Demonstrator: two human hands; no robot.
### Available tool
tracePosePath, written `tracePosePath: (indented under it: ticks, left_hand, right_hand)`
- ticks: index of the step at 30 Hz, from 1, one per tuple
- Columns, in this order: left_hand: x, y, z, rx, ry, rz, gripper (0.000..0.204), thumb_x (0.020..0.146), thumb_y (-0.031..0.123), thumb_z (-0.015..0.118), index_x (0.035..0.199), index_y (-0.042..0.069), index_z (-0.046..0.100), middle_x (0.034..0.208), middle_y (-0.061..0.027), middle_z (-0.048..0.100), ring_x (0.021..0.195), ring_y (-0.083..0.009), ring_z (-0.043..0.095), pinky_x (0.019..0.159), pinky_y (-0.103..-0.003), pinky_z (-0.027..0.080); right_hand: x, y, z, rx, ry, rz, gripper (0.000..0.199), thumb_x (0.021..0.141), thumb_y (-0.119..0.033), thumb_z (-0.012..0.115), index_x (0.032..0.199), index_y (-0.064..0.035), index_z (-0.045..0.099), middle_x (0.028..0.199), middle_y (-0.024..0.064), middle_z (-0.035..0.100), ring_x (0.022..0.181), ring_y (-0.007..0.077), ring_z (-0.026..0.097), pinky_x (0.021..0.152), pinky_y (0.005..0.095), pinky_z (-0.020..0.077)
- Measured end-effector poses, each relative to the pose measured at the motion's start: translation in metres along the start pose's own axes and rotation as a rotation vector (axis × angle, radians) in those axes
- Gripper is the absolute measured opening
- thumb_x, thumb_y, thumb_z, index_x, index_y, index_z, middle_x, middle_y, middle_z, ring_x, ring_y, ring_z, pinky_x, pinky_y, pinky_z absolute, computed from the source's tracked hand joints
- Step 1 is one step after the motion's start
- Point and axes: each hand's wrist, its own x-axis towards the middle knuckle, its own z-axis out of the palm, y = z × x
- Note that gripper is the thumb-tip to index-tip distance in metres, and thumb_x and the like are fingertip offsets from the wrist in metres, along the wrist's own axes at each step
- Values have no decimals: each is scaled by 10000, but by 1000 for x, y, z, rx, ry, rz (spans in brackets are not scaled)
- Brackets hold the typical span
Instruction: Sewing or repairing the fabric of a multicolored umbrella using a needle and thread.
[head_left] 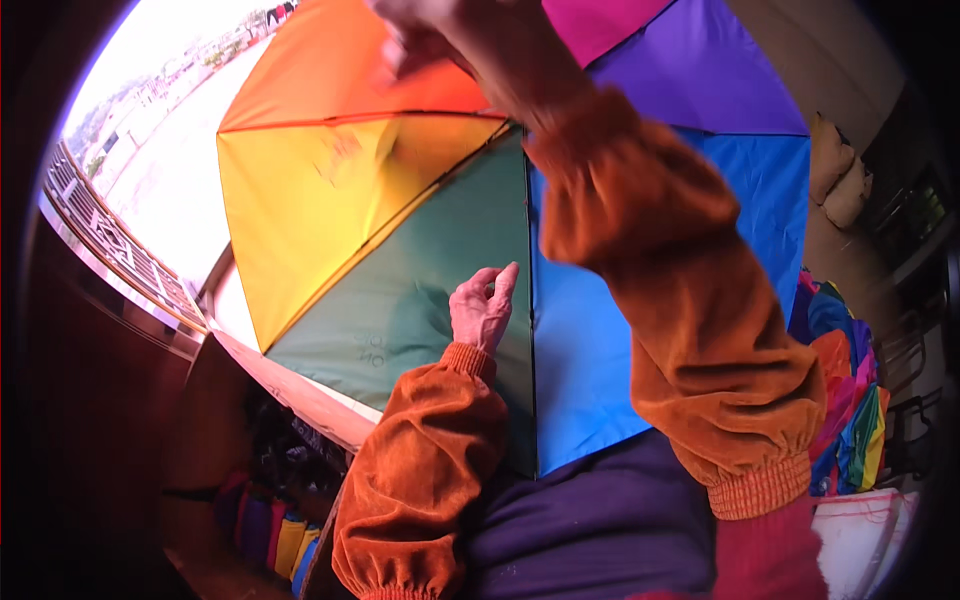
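Fingers of my left hand (483,307) curl inward, thumb and forefinger drawn together as in a pinch; I cannot tell whether anything thin sits between them. My right hand (428,38) is blurred and cut off at the far edge, so I cannot tell how its fingers stand. The open rainbow umbrella (470,240) spreads in front of me, its near edge by my dark purple lap (590,530); I judge that it sits this close so both hands can reach the fabric and the dark rib (532,330). My left forearm (420,470) rises from the near side, setting the hand before the green panel, just left of that rib. My right arm (700,330) is lifted and slants from near right to far left across the blue side. Coloured fabric (850,390) lies heaped at right.
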Motion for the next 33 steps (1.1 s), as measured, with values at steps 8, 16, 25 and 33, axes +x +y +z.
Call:
tracePosePath:
  ticks: [8,16,25,33]
  left_hand:
    - [101,-40,-86,662,249,23,230,743,286,585,807,65,599,798,-153,597,775,-335,592,661,-424,465]
    - [112,-68,-154,1094,-191,-209,291,671,292,598,837,54,616,871,-170,634,845,-308,608,731,-406,481]
    - [10,10,0,-285,-659,-310,191,724,127,650,619,38,518,516,-22,516,458,-110,498,423,-255,390]
    - [-39,-22,36,-480,-372,-478,179,700,162,636,679,1,559,509,-87,545,392,-141,489,363,-265,372]
  right_hand:
    - [-228,151,-42,-291,297,948,139,767,-108,558,726,22,582,601,70,562,488,131,561,405,275,499]
    - [-223,162,-45,-632,204,783,138,670,-80,535,599,34,571,664,193,611,647,309,621,669,382,496]
    - [-207,112,-213,-1358,135,669,91,692,-44,576,613,1,570,631,190,555,584,372,543,597,407,450]
    - [-259,79,-144,-720,562,638,182,769,-101,612,659,15,525,664,71,531,444,149,497,434,296,411]
